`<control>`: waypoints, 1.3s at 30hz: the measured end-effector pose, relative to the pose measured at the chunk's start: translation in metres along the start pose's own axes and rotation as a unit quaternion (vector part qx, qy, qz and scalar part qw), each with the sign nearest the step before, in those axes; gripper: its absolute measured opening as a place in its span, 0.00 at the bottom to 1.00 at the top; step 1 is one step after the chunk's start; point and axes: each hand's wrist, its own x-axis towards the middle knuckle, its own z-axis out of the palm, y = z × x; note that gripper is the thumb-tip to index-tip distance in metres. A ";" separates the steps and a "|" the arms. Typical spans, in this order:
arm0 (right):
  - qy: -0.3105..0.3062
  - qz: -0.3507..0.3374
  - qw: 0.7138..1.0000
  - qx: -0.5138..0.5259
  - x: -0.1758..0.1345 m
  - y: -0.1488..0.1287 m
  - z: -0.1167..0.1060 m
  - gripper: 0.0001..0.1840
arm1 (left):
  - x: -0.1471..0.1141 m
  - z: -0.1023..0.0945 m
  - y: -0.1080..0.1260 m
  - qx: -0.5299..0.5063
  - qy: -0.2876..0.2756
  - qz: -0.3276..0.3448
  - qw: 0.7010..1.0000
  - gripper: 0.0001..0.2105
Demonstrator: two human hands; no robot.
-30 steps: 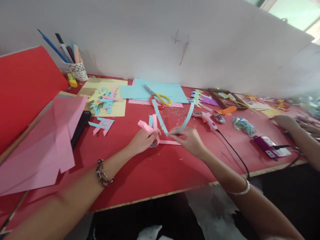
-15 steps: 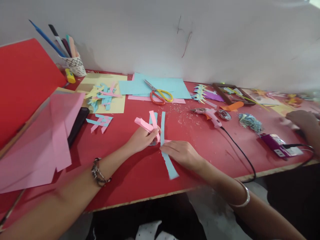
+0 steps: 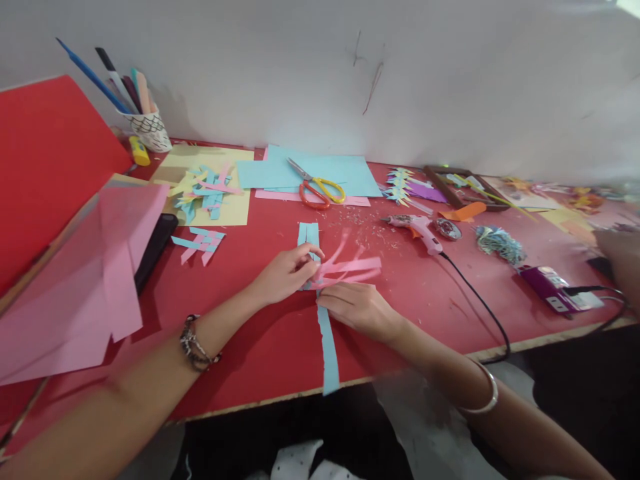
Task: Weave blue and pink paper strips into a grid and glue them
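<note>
My left hand (image 3: 286, 275) is over a small weave of paper strips, its thumb and forefinger bent and a little apart. Pink paper strips (image 3: 353, 267) fan out to the right from beneath its fingertips, some blurred by motion. Light blue strips (image 3: 309, 233) of the weave point away from me, beyond that hand. My right hand (image 3: 357, 308) is closed on a long light blue paper strip (image 3: 329, 357), near the weave's right side. This strip's lower end reaches the table's front edge. The fingers partly cover the middle of the weave.
Scissors (image 3: 316, 183) lie on blue sheets at the back. A pink glue gun (image 3: 420, 230) with a black cord rests to the right, near a purple power box (image 3: 547, 290). Pink sheets (image 3: 75, 287) and a woven piece (image 3: 203, 243) are left. Another person's hand (image 3: 620, 260) is far right.
The pink strips, earlier folded back in my left hand, now lie out to the right. The long blue strip has shifted toward me, its upper end now by the weave. My left fingers have loosened.
</note>
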 end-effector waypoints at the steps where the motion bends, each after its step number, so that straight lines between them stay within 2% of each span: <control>1: -0.009 0.001 1.000 -0.004 0.000 0.000 0.000 0.15 | 0.000 -0.001 -0.001 -0.019 -0.009 0.000 1.000 0.09; 4: -0.035 0.006 0.999 -0.009 -0.001 -0.001 0.000 0.15 | 0.001 -0.002 -0.002 -0.011 -0.015 -0.004 1.000 0.11; 8: -0.050 0.009 0.999 -0.014 -0.002 -0.002 -0.002 0.14 | 0.002 -0.002 -0.003 0.102 -0.011 0.032 0.994 0.11; 12: -0.025 -0.008 0.997 -0.067 0.000 -0.003 -0.003 0.15 | 0.000 -0.002 -0.005 0.140 -0.032 0.085 0.986 0.08; 15: -0.004 -0.001 0.997 -0.081 0.002 -0.002 -0.005 0.13 | -0.002 -0.001 -0.006 0.140 -0.043 0.083 0.986 0.09; 20: -0.039 0.064 0.997 0.026 0.002 0.015 -0.022 0.12 | -0.004 0.001 -0.006 0.154 -0.035 0.076 0.985 0.09; 24: 0.024 0.154 0.984 0.087 0.010 0.039 -0.047 0.12 | -0.005 0.003 -0.002 0.204 -0.042 0.065 0.976 0.10; 26: 0.028 0.185 0.977 0.099 0.017 0.052 -0.055 0.11 | -0.006 0.005 -0.001 0.222 -0.046 0.068 0.971 0.12; 28: -0.019 0.192 0.974 0.121 0.023 0.063 -0.056 0.08 | -0.007 0.006 -0.001 0.240 -0.045 0.079 0.966 0.13; 30: -0.093 0.176 0.968 0.152 0.025 0.071 -0.049 0.06 | -0.008 0.007 -0.002 0.265 -0.042 0.092 0.959 0.11; 34: -0.219 0.169 0.942 0.190 0.019 0.077 -0.032 0.11 | -0.007 0.005 -0.005 0.331 -0.049 0.137 0.932 0.10; 39: -0.280 0.179 0.922 0.198 0.005 0.079 -0.033 0.11 | -0.005 0.000 -0.005 0.401 -0.059 0.198 0.893 0.12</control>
